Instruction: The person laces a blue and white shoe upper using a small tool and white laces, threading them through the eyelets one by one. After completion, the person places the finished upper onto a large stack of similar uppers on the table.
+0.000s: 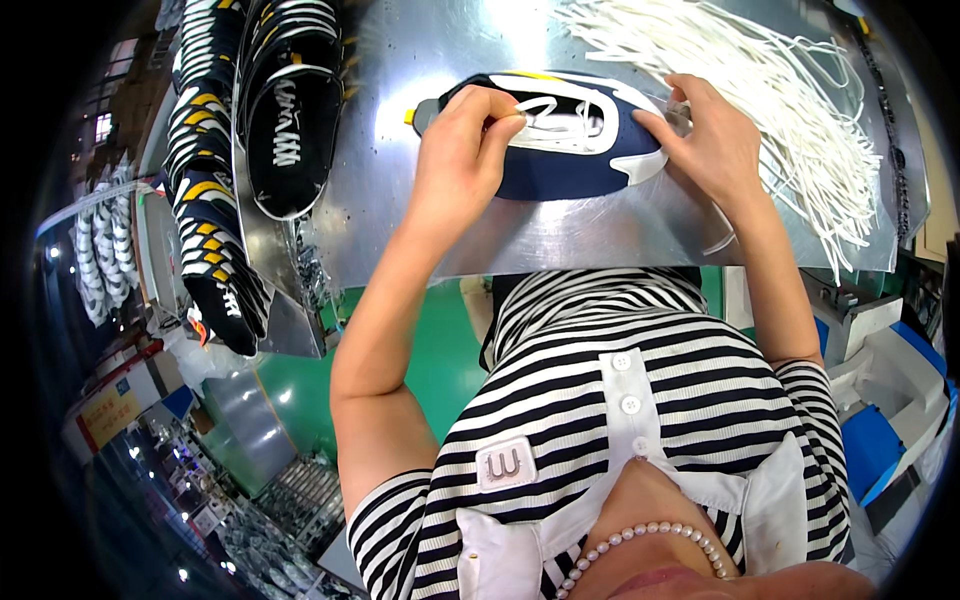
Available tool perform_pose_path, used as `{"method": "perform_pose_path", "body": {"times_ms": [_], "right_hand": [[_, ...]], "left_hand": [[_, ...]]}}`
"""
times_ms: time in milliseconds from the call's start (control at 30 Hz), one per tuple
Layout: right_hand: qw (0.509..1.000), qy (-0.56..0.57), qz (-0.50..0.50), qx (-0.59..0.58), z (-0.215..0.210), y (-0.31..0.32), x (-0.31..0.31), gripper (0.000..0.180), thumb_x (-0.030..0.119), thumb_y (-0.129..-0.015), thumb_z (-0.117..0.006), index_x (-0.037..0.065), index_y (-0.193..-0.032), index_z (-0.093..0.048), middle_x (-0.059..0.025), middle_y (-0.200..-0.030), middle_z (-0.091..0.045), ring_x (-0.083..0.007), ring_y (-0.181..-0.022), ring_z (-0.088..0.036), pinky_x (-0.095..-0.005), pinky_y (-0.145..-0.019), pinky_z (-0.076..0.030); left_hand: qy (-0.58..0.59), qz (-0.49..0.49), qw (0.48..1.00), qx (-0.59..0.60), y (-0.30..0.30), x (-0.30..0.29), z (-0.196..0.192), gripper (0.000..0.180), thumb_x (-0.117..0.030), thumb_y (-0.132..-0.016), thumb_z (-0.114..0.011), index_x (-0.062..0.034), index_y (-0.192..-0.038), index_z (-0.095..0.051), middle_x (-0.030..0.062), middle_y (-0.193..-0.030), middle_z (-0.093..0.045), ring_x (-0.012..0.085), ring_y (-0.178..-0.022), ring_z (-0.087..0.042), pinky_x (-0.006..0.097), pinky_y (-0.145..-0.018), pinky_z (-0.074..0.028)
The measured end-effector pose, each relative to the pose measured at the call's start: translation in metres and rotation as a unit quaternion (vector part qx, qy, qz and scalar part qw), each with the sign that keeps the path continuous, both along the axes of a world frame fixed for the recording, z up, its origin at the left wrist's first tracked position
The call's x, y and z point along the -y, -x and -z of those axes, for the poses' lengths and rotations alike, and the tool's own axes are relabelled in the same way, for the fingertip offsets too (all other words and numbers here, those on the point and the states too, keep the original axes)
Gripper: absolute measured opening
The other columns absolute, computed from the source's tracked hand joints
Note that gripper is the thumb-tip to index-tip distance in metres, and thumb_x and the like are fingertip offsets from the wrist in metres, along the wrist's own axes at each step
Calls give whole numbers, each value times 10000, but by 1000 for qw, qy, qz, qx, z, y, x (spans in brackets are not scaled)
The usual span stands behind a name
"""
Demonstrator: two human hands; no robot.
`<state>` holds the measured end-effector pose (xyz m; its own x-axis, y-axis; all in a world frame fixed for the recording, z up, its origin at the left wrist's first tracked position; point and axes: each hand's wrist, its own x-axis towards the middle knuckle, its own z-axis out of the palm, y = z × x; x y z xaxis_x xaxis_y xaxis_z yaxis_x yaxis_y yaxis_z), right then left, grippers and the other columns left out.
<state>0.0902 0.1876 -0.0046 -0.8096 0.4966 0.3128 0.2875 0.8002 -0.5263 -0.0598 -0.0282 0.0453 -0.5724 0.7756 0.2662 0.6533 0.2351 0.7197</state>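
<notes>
1. Work surface: a shiny metal table (420,220) extends across the upper part of the head view. The person stands at its near edge, both forearms reaching up and away from the body.
2. Workpiece: a navy shoe upper (560,140) with white trim lies flat on the table, near the middle, between the two hands. Its long axis runs left to right, roughly parallel to the near table edge. A white lace (560,115) is threaded across its opening.
3. Left hand (455,160): it rests on the left end of the shoe upper. The fingers are curled, and the thumb and forefinger are pinched together at the lace, close to the left side of the opening. The hand appears to have hold of the lace; the exact contact is small and partly hidden.
4. Right hand (705,140): it lies on the right end of the shoe upper, fingers loosely spread and bent, pressing on the edge. Whether the fingertips pinch a lace end cannot be told.
5. Key relation: the lacing area lies between the hands, to the right of the left fingertips and to the left of the right fingertips. The left hand is nearer to it.
6. Surroundings: a bundle of loose white laces (760,90) lies to the right of the shoe upper, just beside the right hand. A stack of finished shoe uppers (290,120) stands at the left, well apart from the hands.
</notes>
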Motion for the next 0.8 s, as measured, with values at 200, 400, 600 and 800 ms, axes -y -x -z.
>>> {"method": "perform_pose_path", "body": {"times_ms": [200, 400, 600, 800], "right_hand": [[880, 468, -85, -3, -9, 10, 33, 358, 238, -869, -703, 31, -1149, -621, -71, -915, -694, -105, -792, -615, -279, -702, -485], [883, 468, -14, -39, -15, 13, 37, 385, 134, -884, -691, 12, -1222, -553, -22, -809, -652, -53, -739, -585, -187, -634, -435], [827, 557, -63, -46, -13, 12, 27, 276, 120, -932, -614, 40, -1193, -578, -59, -817, -702, -81, -633, -611, -211, -545, -469], [975, 164, -2, -148, 2, 43, 23, 167, 122, -944, -581, 54, -1097, -580, -119, -745, -671, -263, -617, -649, -347, -570, -493]], "left_hand": [[-38, -46, 994, 92, 4, -8, 31, 109, -74, -888, -644, 28, -888, -606, 109, -819, -603, 191, -673, -549, 308, -648, -459], [8, -85, 982, 167, 1, -8, 30, 116, -83, -877, -669, 25, -870, -626, 95, -805, -594, 153, -669, -531, 294, -647, -451], [-46, -93, 963, 249, 0, -6, 35, 106, -89, -898, -666, 13, -899, -638, 21, -771, -586, 86, -687, -513, 241, -652, -433], [-209, 25, 823, 528, 5, 10, 8, 126, -95, -953, -598, 12, -1011, -628, 31, -782, -599, 63, -680, -475, 216, -626, -398]]}}
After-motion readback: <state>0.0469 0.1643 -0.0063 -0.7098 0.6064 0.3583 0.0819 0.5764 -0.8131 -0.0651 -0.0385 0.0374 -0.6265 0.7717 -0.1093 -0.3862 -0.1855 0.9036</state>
